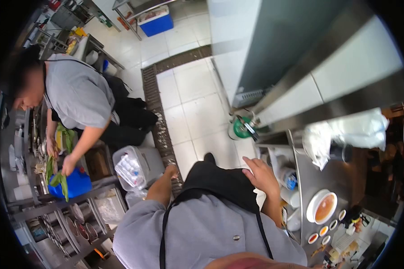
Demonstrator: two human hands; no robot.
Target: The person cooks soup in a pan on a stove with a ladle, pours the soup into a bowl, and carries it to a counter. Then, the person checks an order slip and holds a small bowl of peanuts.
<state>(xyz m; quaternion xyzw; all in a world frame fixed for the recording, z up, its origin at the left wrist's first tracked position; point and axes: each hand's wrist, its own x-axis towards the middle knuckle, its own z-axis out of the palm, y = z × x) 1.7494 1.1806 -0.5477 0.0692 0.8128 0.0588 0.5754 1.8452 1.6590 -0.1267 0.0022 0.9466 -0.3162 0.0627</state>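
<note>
My right hand [261, 175] hangs beside the steel counter [314, 179], its fingers spread and nothing in them. At the other side of my black apron [211, 181], my left hand [171, 171] hangs low near a grey plastic bin [152, 162] and the floor drain; its fingers are too small and blurred to make out. A white bowl of orange-brown liquid [322, 206] stands on the counter, with several small sauce cups [324, 231] beside it. Plastic bags [345, 132] lie farther up the same counter.
At left a co-worker in a grey shirt [78, 89] holds green leaves [63, 179] over a blue container [81, 184]. A drain grate [153, 96] runs along the tiled floor [197, 112]. A green cylinder [243, 127] stands ahead, and a blue cooler [157, 26] farther off.
</note>
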